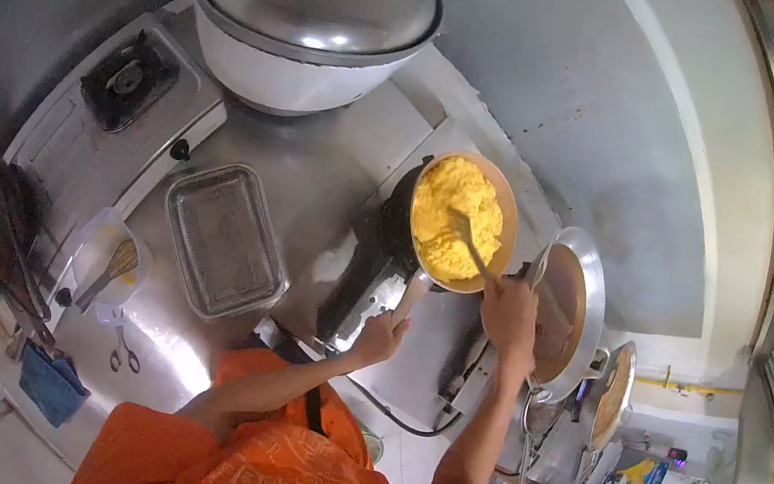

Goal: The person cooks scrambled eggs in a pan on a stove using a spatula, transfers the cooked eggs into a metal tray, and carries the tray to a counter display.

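Scrambled eggs (pixel 455 197), yellow and lumpy, fill much of a frying pan (pixel 508 223) with a tan inside. The pan sits over a dark portable stove (pixel 368 285). My left hand (pixel 379 339) is closed round the pan's pale handle (pixel 413 297). My right hand (pixel 508 314), above the pan's near right edge, grips a spatula (pixel 475 249). The spatula's tip rests in the eggs; its exact shape is partly buried in them.
A lidded rice cooker (pixel 283 68) stands at the back. A metal tray (pixel 227 242), a bowl with a whisk (pixel 111 269) and scissors (pixel 124 354) lie left. A wide metal pan (pixel 590 305) is close on the right. A burner (pixel 129 80) sits back left.
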The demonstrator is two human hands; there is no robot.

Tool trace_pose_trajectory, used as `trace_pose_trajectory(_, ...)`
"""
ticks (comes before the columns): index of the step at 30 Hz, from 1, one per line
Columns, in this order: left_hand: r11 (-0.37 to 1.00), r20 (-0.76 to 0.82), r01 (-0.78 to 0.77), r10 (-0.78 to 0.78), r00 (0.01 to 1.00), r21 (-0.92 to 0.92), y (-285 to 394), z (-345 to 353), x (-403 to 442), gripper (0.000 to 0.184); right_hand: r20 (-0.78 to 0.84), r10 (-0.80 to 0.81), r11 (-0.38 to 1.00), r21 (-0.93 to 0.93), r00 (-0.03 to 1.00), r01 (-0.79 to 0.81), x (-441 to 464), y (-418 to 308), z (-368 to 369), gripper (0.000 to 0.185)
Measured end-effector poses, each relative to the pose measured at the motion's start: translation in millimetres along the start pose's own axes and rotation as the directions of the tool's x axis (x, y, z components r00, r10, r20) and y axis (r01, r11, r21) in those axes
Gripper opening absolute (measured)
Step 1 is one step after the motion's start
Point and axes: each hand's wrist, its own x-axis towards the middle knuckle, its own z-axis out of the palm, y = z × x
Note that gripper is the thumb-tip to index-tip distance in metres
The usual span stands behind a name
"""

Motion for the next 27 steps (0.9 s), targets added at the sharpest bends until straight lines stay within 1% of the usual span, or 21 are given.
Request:
trace_pose_trajectory(1, 1.0, -0.007, 0.009, -0.009, 1.0, -0.028, 6, -5, -1, 0.041, 0.022, 0.005, 0.995, 0.1, 1.0, -0.008, -21, -5, -11, 0.029)
trace_pose_trajectory(2, 0.999, -0.015, -0.025, 0.024, 1.0, -0.03, 11, -7, 0, 0.042, 0.043, 0.007, 0.98, 0.199, 0.999, -0.015, -29, -8, -16, 0.028)
trace_pose_trajectory(4, 0.995, -0.029, -0.095, 0.094, 0.995, -0.026, 18, -7, 1, 0.044, -0.006, -0.115, 0.982, 0.152, 0.993, 0.114, -15, -13, 9, 0.024)
trace_pose_trajectory(5, 0.999, -0.013, -0.023, 0.023, 1.0, -0.04, 19, -7, 2, 0.044, -0.031, -0.166, 0.977, 0.129, 0.986, 0.168, -8, -13, 29, 0.023)
trace_pose_trajectory(6, 0.998, 0.012, 0.049, -0.048, 0.999, -0.051, 20, -7, -1, 0.044, -0.106, -0.145, 0.982, 0.108, 0.984, 0.156, 12, -10, 57, 0.021)
trace_pose_trajectory(7, 0.991, 0.044, 0.123, -0.121, 0.992, -0.059, 20, -5, -5, 0.044, -0.131, -0.045, 0.982, 0.177, 0.99, 0.068, 30, -15, 62, 0.021)
trace_pose_trajectory(8, 0.99, 0.066, 0.133, -0.129, 0.989, -0.055, 20, -4, -5, 0.045, -0.215, -0.039, 0.97, 0.228, 0.976, 0.089, 46, 15, 89, 0.023)
trace_pose_trajectory(10, 0.989, 0.099, 0.147, -0.143, 0.985, -0.036, 15, -10, 5, 0.047, -0.167, 0.055, 0.957, 0.291, 0.984, -0.004, 56, 40, 72, 0.025)
trace_pose_trajectory(11, 0.971, 0.168, 0.237, -0.228, 0.959, -0.034, 3, -7, 9, 0.051, -0.124, -0.003, 0.984, 0.175, 0.992, 0.025, 45, 52, 49, 0.025)
trace_pose_trajectory(12, 0.957, 0.234, 0.282, -0.258, 0.937, -0.072, 14, -20, 12, 0.052, -0.074, -0.071, 0.996, 0.047, 0.995, 0.075, 27, 56, 18, 0.024)
trace_pose_trajectory(14, 0.914, 0.363, 0.379, -0.307, 0.88, -0.144, 45, -55, 11, 0.054, 0.065, 0.148, 0.986, 0.071, 0.987, -0.153, -17, 36, -42, 0.022)
trace_pose_trajectory(15, 0.87, 0.399, 0.434, -0.321, 0.859, -0.233, 29, -43, 12, 0.055, 0.063, 0.099, 0.988, 0.113, 0.993, -0.106, -37, 61, -37, 0.024)
trace_pose_trajectory(16, 0.854, 0.406, 0.471, -0.358, 0.84, -0.222, 29, -44, 10, 0.055, 0.056, 0.052, 0.985, 0.159, 0.997, -0.061, -45, 86, -26, 0.027)
trace_pose_trajectory(18, 0.827, 0.421, 0.53, -0.42, 0.804, -0.189, 36, -49, 14, 0.055, 0.039, 0.058, 0.998, 0.025, 0.998, -0.059, -33, 80, 14, 0.029)
trace_pose_trajectory(19, 0.842, 0.399, 0.498, -0.392, 0.829, -0.207, 37, -47, 15, 0.054, 0.025, 0.067, 0.997, -0.043, 0.997, -0.066, -27, 80, 38, 0.031)
trace_pose_trajectory(21, 0.868, 0.361, 0.441, -0.344, 0.867, -0.23, 37, -42, 12, 0.054, -0.161, -0.045, 0.98, -0.2, 0.986, 0.012, 11, 91, 89, 0.033)
trace_pose_trajectory(22, 0.874, 0.343, 0.437, -0.352, 0.871, -0.214, 32, -38, 13, 0.054, -0.233, 0.028, 0.974, -0.213, 0.972, -0.079, 34, 95, 99, 0.03)
trace_pose_trajectory(23, 0.877, 0.329, 0.439, -0.363, 0.872, -0.197, 22, -32, 17, 0.055, -0.255, 0.089, 0.949, -0.27, 0.963, -0.159, 39, 75, 70, 0.026)
trace_pose_trajectory(24, 0.879, 0.323, 0.444, -0.375, 0.869, -0.173, 9, -26, 15, 0.055, -0.23, 0.038, 0.967, -0.238, 0.972, -0.094, 25, 80, 51, 0.028)
trace_pose_trajectory(26, 0.936, 0.365, 0.332, -0.271, 0.89, -0.114, -5, -29, 18, 0.056, -0.226, -0.072, 0.987, -0.156, 0.972, 0.037, 17, 93, 10, 0.033)
trace_pose_trajectory(27, 0.91, 0.365, 0.4, -0.337, 0.868, -0.112, 3, -32, 17, 0.057, -0.192, -0.029, 0.994, -0.111, 0.981, 0.008, -2, 93, -16, 0.031)
